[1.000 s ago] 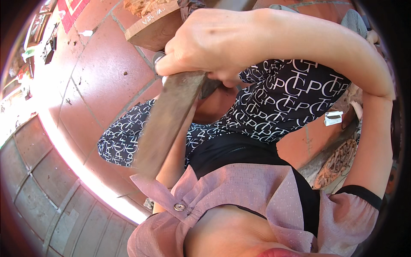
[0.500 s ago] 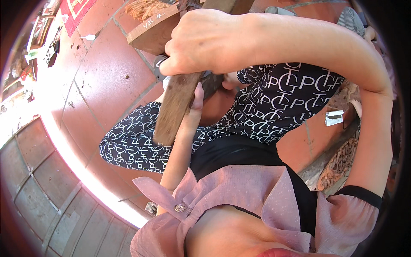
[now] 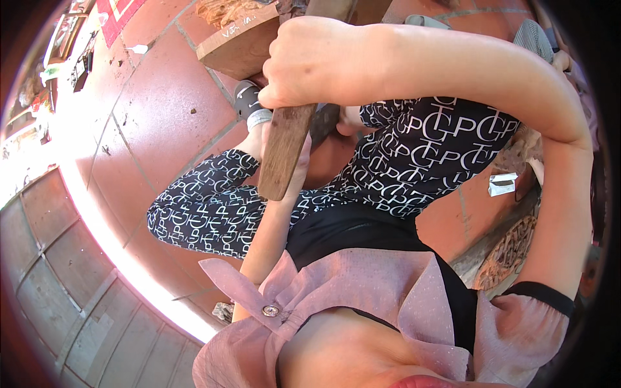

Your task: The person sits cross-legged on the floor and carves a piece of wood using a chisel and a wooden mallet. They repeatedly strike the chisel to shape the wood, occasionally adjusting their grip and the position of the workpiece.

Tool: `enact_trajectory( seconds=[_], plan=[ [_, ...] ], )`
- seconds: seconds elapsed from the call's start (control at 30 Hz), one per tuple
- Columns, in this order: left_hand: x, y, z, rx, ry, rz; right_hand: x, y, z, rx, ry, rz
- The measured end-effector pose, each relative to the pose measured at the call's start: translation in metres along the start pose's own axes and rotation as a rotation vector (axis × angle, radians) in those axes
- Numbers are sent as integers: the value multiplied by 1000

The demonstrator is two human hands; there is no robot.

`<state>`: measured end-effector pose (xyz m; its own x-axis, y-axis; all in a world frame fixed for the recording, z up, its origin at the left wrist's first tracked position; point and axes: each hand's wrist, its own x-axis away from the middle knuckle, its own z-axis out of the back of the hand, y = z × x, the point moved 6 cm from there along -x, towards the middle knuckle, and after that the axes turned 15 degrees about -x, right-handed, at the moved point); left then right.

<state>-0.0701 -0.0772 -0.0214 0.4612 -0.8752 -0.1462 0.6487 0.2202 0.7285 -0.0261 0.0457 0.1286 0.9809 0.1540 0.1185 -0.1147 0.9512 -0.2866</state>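
Wooden bar (image 3: 286, 152) passes through the right hand (image 3: 307, 64), clenched around it, its near end slanting past the mostly hidden left hand (image 3: 305, 156), whose grip I cannot tell; handling it seems the current step, the next move calling for a firm hold.

a dusty pink blouse (image 3: 239, 352), flecked paler, filled the lower middle of the frame, its broad collar (image 3: 419, 294) pointed, with a round ornate button (image 3: 270, 311) toward the left. the sleeve (image 3: 524, 336) at lower right ended in a black band (image 3: 543, 297). black cloth (image 3: 349, 226) crossed the waist; black trousers (image 3: 440, 152) bore white lettering. at upper middle, dark footwear (image 3: 246, 98), perhaps a sock, had a pale cuff (image 3: 260, 119).
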Motion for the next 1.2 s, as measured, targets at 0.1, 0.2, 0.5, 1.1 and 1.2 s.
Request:
enact_trajectory(
  seconds=[0.1, 0.2, 0.5, 1.1, 1.2],
  plan=[
    [3, -5, -7, 98, -11, 59, 1, 0, 9, -14, 5, -39],
    [11, -32, -17, 94, -20, 52, 2, -8, 15, -223, 64, 72],
    [4, -23, 18, 71, 45, 157, 10, 8, 28, -294, -18, -13],
    [-15, -50, 4, 205, 35, 147, -1, 18, 27, -379, 45, -46],
    [-6, -93, -3, 354, 65, 222, 1, 19, 29, -383, 114, -27]
  ],
)
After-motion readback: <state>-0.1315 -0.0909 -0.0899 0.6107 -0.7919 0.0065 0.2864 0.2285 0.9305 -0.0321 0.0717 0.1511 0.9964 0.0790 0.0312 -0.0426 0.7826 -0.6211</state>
